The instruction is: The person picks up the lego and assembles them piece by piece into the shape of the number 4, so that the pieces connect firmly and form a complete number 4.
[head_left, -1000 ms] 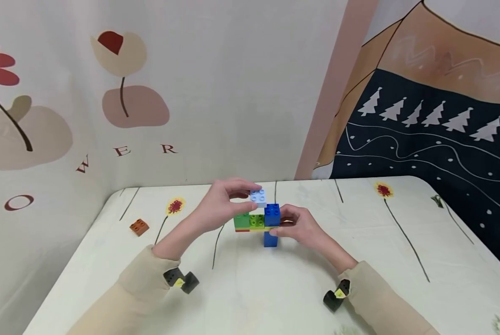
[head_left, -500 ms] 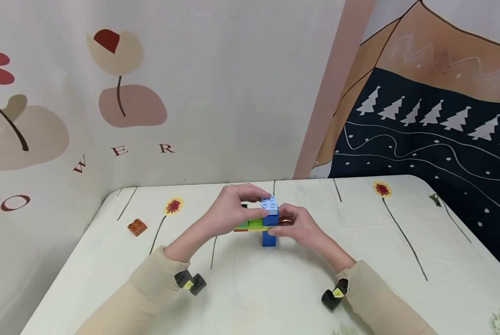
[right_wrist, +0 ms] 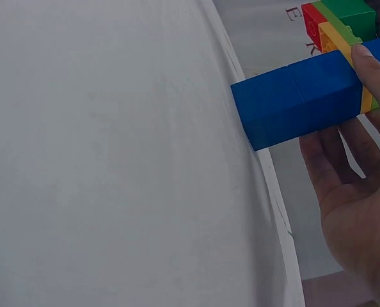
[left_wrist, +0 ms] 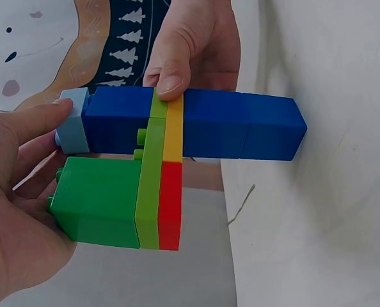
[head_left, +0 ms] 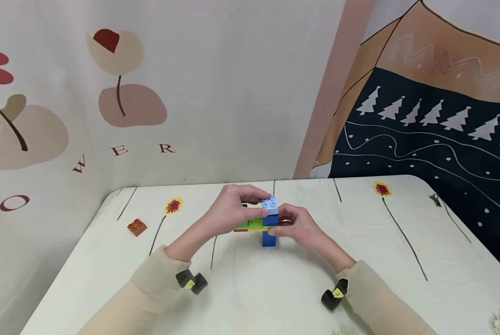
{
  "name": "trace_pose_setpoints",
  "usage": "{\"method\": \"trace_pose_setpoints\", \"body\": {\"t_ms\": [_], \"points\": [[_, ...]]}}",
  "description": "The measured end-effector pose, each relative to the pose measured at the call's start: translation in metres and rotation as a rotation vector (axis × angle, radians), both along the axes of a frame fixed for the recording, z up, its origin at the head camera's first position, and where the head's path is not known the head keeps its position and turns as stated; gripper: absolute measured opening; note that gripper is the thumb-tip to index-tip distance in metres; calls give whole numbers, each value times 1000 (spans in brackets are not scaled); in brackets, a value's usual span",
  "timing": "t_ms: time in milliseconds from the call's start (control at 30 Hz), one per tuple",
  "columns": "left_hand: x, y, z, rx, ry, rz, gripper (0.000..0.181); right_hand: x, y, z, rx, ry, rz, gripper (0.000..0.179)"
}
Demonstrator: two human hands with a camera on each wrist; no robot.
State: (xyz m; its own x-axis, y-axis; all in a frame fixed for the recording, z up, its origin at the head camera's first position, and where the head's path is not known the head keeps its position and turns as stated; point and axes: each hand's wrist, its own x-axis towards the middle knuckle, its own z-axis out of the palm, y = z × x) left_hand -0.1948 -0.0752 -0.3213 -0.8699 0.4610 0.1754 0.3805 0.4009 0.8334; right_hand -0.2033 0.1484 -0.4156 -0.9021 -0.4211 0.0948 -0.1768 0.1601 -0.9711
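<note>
A light blue brick (left_wrist: 75,121) sits at the top of the blue brick column (left_wrist: 241,125), and my left hand (head_left: 233,209) pinches it between thumb and fingers. The right hand (head_left: 302,226) grips the column at mid height, its thumb across the thin lime green plate (left_wrist: 150,185) and the yellow plate (left_wrist: 174,135). A red plate (left_wrist: 169,208) lies under the lime one, beside the yellow. On the lime plate's other end stands a green brick (left_wrist: 100,201), mostly hidden by my left hand in the head view.
An orange-brown brick (head_left: 137,227) lies alone at the left of the table (head_left: 250,288), which has a white flower-print cover. Printed curtains (head_left: 233,93) hang behind the table's far edge.
My left hand has brought the light blue brick right and down onto the top of the blue column. The right hand has kept its grip, almost still.
</note>
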Motion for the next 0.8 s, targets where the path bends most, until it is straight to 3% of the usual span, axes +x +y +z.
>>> {"method": "trace_pose_setpoints", "body": {"t_ms": [233,800], "points": [[1,1,0,-8,12,5,32,1,-1,1,-2,8,-6,33],[-3,0,-2,-20,98,-68,31,2,-1,1,6,8,-24,34]]}}
